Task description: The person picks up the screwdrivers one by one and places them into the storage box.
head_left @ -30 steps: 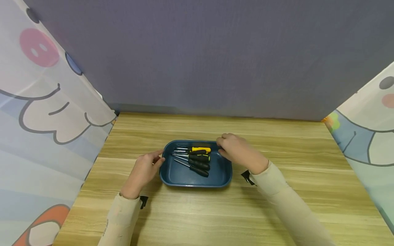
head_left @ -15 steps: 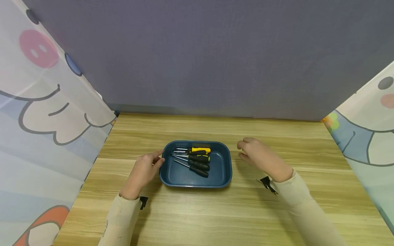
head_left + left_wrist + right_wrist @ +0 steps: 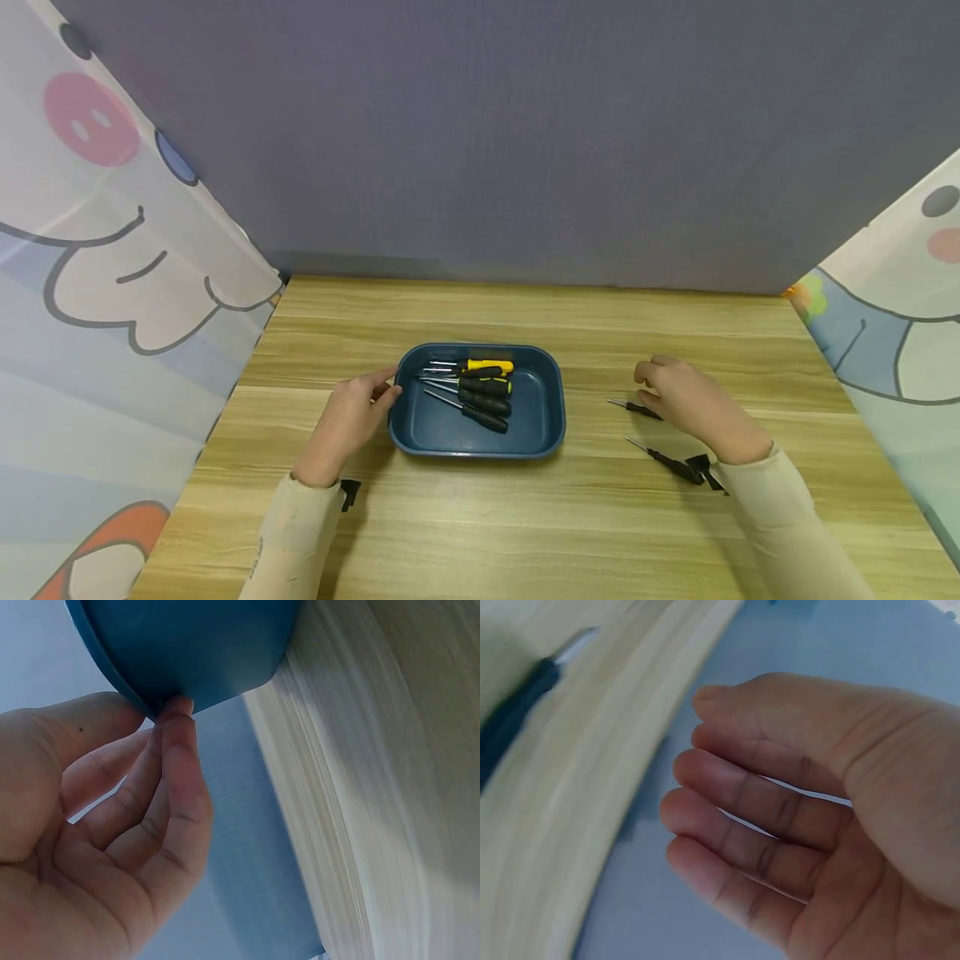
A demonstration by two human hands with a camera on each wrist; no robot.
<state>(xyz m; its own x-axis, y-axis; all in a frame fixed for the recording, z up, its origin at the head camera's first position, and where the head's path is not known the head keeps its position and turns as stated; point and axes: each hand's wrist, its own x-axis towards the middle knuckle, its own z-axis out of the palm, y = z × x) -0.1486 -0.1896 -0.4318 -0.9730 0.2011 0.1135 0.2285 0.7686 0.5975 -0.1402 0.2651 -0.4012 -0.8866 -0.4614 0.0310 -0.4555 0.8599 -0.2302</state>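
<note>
A dark blue tray [image 3: 534,433] lies on the wooden table, several screwdrivers inside it. One has a yellow handle [image 3: 495,365]; a black screwdriver [image 3: 483,417] lies nearest the front. At the tray's left end, my left hand [image 3: 348,417] pinches the rim between thumb and fingers; the left wrist view shows the grip on the tray wall [image 3: 202,652]. To the right, my right hand [image 3: 697,408] hovers with loosely bent fingers and holds nothing. Under its fingers is a small black screwdriver [image 3: 637,409]. Another black screwdriver [image 3: 672,466] lies nearer me, by the right wrist.
A grey-purple panel [image 3: 525,167] rises behind the table's back edge. Cartoon-printed curtains [image 3: 150,242] hang at both sides. Black camera mounts [image 3: 348,493] stick out at the wrists. Bare wooden table [image 3: 480,533] extends in front of the tray.
My right hand has left the tray's right end and moved right over the table. Two screwdrivers there have come into sight. My left hand and the tray have stayed put.
</note>
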